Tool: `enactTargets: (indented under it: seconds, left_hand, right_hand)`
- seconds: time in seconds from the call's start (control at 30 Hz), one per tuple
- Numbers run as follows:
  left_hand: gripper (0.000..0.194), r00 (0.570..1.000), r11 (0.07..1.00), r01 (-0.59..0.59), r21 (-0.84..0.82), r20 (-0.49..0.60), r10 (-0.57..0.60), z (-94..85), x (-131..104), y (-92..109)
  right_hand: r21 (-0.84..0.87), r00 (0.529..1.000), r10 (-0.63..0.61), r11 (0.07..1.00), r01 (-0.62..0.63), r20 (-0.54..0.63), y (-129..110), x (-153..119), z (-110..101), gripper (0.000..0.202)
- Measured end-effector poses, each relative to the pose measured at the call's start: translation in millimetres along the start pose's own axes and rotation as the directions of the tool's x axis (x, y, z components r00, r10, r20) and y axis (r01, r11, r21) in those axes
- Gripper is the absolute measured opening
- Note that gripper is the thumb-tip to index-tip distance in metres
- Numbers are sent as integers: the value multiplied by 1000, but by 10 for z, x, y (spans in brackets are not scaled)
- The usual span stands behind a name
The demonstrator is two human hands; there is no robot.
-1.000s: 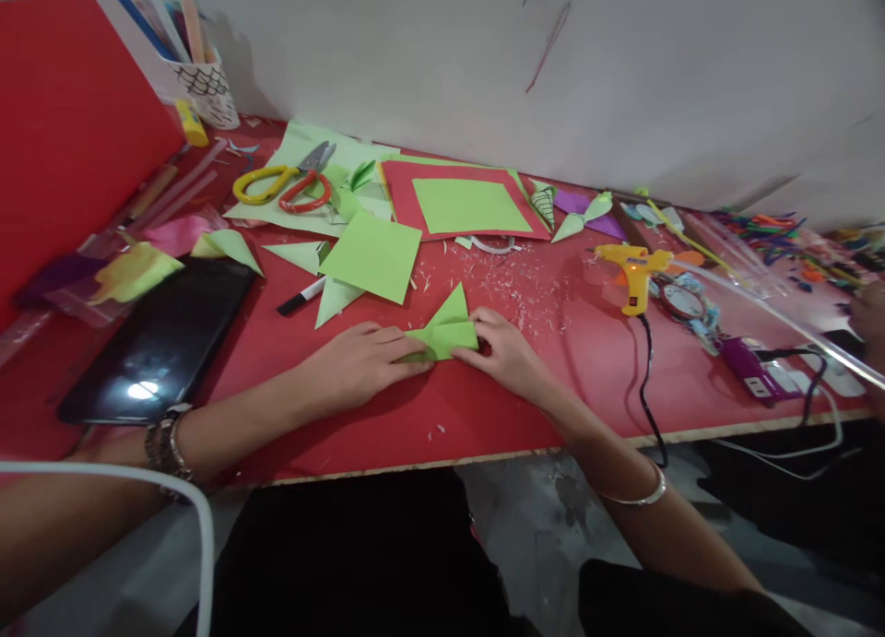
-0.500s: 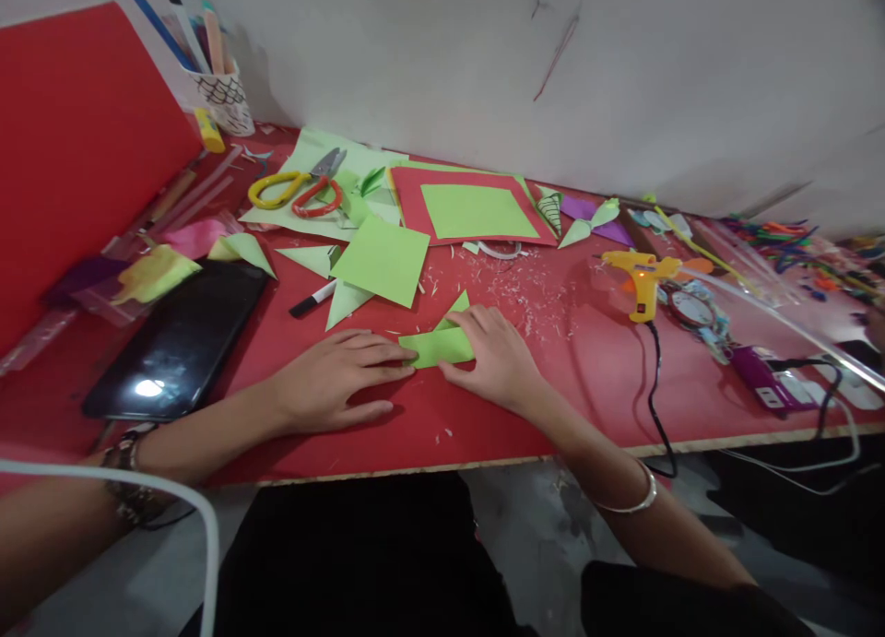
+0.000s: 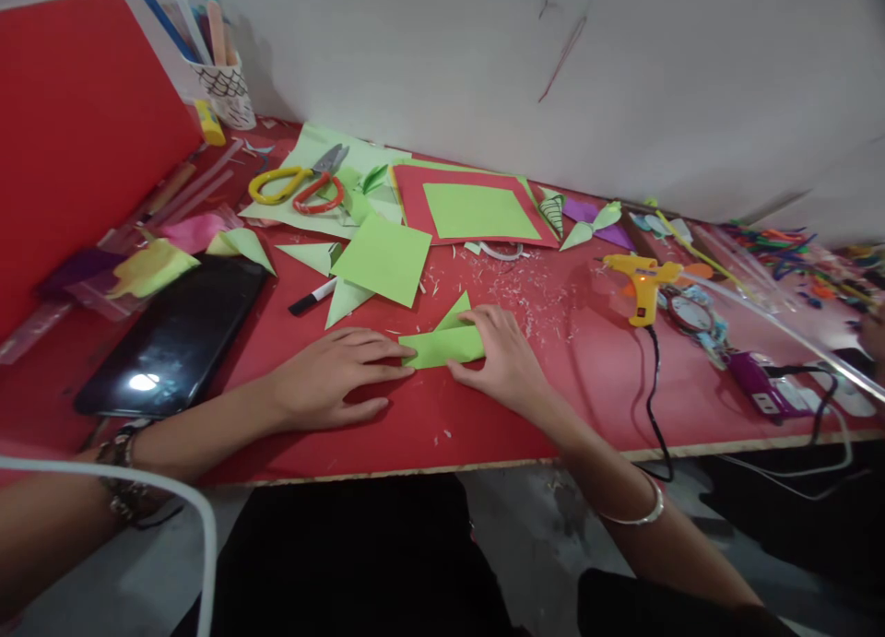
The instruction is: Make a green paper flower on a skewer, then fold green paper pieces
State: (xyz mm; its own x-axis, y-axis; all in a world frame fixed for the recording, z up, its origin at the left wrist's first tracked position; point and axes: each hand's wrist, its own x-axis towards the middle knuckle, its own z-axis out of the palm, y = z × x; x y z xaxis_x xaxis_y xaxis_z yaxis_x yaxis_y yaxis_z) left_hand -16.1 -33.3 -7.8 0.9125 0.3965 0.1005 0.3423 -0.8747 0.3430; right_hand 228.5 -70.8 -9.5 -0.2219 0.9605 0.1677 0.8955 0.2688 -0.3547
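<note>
A folded piece of bright green paper point(image 3: 440, 347) lies on the red table, with a pointed corner standing out behind its folded strip. My left hand point(image 3: 336, 376) rests flat with fingers stretched out, its fingertips pressing the strip's left end. At the right end, my right hand point(image 3: 507, 358) grips the paper between thumb and bent fingers; part of that end is hidden under them. Just beyond is a flat square of green paper point(image 3: 387, 259), overlapping paler green pieces. Near it lies a black-capped marker point(image 3: 312, 298).
Yellow-and-red-handled scissors point(image 3: 318, 183) lie on pale sheets at the back. A dark phone point(image 3: 176, 342) sits left. To the right stands a yellow glue gun point(image 3: 643, 282) with a black cord, near a purple power strip point(image 3: 771, 386). A white cable point(image 3: 200, 517) crosses my left forearm.
My right hand has slid slightly to the right along the strip, uncovering more of its right end. My left hand stays nearly in place.
</note>
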Motion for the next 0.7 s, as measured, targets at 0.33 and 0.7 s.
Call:
enactTargets:
  seconds: [0.33, 0.7]
  left_hand:
    - [39, 1000, 1000, 9, 3, 8, -9, -8, -1, 5]
    - [42, 997, 997, 76, -17, -10, -77, -46, 138, 80]
  right_hand:
    - [-6, 995, 93, 996, -94, -17, 379, -153, -87, 47]
    - [117, 956, -250, 965, 233, 153, 150, -39, -215, 36]
